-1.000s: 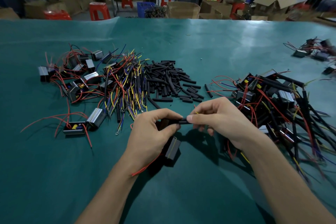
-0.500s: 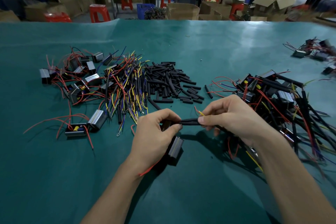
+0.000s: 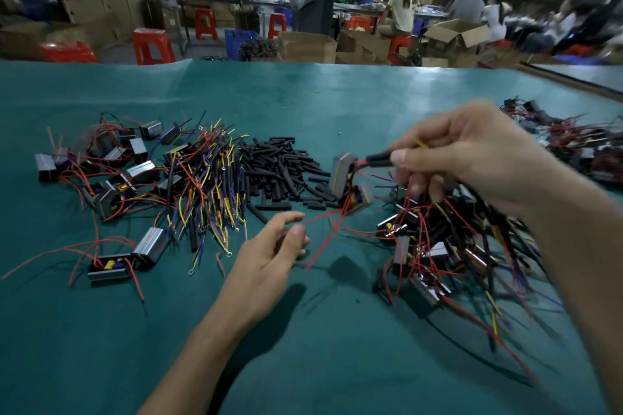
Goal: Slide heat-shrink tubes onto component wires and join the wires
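Note:
My right hand (image 3: pixel 472 158) is raised over the right-hand pile and pinches a black heat-shrink tube (image 3: pixel 379 158) on a wire. A grey box component (image 3: pixel 342 172) hangs from that tube, with red wires trailing down to the cloth. My left hand (image 3: pixel 269 256) rests low on the table with its fingers loosely curled, holding nothing; a red wire (image 3: pixel 317 217) passes close by its fingertips. A heap of loose black tubes (image 3: pixel 279 172) lies in the middle. Unfinished components with red wires (image 3: pixel 111 172) and a bundle of yellow, blue and red leads (image 3: pixel 209 175) lie to the left.
A pile of joined components with black-sleeved wires (image 3: pixel 448 239) fills the right side under my right arm. Another pile (image 3: pixel 573 135) lies at the far right. The green cloth (image 3: pixel 303 347) covers the table. Stools, boxes and people are beyond the far edge.
My left hand let go of the component and dropped to the cloth. My right hand lifted up and to the right, carrying the sleeved wire with the component dangling from it.

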`<state>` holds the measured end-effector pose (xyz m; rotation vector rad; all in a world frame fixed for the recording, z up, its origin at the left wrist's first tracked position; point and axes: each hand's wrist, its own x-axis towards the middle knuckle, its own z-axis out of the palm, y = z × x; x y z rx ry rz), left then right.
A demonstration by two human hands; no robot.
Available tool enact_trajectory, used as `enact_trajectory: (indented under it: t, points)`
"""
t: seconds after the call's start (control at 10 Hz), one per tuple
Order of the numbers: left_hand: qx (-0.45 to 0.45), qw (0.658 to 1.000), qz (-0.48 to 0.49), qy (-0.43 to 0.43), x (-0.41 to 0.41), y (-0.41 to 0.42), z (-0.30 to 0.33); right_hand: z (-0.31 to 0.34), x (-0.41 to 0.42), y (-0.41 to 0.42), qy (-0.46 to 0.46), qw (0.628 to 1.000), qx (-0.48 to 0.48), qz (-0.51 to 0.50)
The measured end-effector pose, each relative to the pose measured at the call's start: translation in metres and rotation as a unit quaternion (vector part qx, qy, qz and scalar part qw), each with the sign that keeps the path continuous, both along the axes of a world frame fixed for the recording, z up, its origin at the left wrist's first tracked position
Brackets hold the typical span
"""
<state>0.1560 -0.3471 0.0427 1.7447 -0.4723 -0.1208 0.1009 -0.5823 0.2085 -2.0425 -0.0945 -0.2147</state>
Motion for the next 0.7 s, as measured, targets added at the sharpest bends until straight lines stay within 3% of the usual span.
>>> enact_trajectory:
  t: [0.2, 0.4, 0.5, 0.6, 0.7]
  points:
    - [0.033, 0.999, 0.021, -0.005, -0.001, 0.001, 0.003, 0.072, 0.004, -0.039, -0.066, 0.994, -0.075, -0.050]
    - [0.079, 0.996, 0.034, -0.023, 0.000, 0.002, 0.003, 0.060, 0.023, -0.086, -0.082, 0.984, 0.020, -0.160]
    - [0.088, 0.995, 0.036, -0.032, 0.000, 0.002, 0.004, 0.007, 0.018, -0.104, 0.031, 0.971, -0.092, -0.218]
    - [0.081, 0.996, 0.040, -0.027, 0.002, 0.001, 0.003, -0.036, 0.006, -0.111, 0.093, 0.870, -0.441, -0.201]
    - [0.073, 0.996, 0.043, -0.024, 0.002, 0.000, 0.002, -0.033, -0.006, -0.112, 0.046, 0.826, -0.517, -0.222]
